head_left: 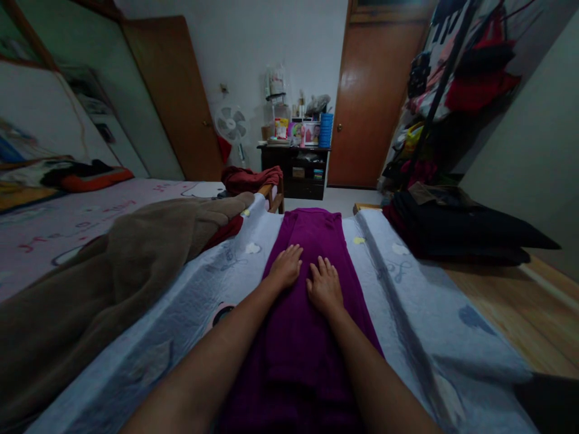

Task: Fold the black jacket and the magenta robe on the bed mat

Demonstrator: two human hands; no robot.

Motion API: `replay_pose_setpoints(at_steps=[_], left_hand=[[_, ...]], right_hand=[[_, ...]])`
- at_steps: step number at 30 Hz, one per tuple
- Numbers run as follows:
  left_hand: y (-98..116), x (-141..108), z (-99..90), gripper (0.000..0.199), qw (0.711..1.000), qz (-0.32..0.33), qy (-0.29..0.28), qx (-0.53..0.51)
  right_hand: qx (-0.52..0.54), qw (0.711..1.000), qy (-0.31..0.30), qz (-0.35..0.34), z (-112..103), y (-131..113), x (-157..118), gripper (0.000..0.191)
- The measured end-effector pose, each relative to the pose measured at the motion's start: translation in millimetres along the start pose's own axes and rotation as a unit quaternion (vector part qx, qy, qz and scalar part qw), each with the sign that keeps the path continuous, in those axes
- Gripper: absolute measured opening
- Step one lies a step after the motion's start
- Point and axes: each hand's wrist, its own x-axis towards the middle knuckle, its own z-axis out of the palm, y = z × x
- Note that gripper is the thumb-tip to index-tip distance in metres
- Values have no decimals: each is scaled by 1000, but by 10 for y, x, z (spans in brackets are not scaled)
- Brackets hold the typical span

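A purple garment [298, 355] lies lengthwise on the bed, its sides folded inward into a long strip; which kind of garment it is cannot be made out. My left hand [287, 266] rests flat on its left part, fingers stretched forward. On the right part lies my right hand [325, 283], palm down with the fingers spread. Neither hand grips the cloth. Under the garment is a light blue-grey patterned bed sheet [239, 265]. Beside my left forearm a round dark object with a pink rim [221, 313] is partly hidden.
A brown fleece blanket [136, 265] covers the left side. Folded dark clothes [456, 223] are stacked at the right on a wooden board [511, 307]. A maroon cloth [251, 179] lies near the bed's far end. Beyond stand a dark cabinet [294, 181] and a fan [231, 123].
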Motion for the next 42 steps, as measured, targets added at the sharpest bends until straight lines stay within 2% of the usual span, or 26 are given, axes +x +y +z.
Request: replay_pose_setpoints(at_steps=[10, 21, 25, 31, 42], left_hand=[[-226, 690, 317, 57, 999, -33, -26, 0], [-370, 1148, 364, 62, 995, -56, -77, -10], [-383, 1290, 380, 62, 995, -71, -71, -9], [-395, 1507, 384, 60, 998, -53, -20, 11], [-561, 1985, 481, 72, 988, -97, -116, -4]], right_hand=[[16, 1000, 3, 1, 7, 16, -1, 50], [35, 999, -10, 4, 14, 24, 12, 51], [43, 999, -8, 5, 19, 31, 12, 51], [50, 999, -14, 10, 22, 38, 15, 52], [61, 998, -20, 16, 60, 59, 15, 54]])
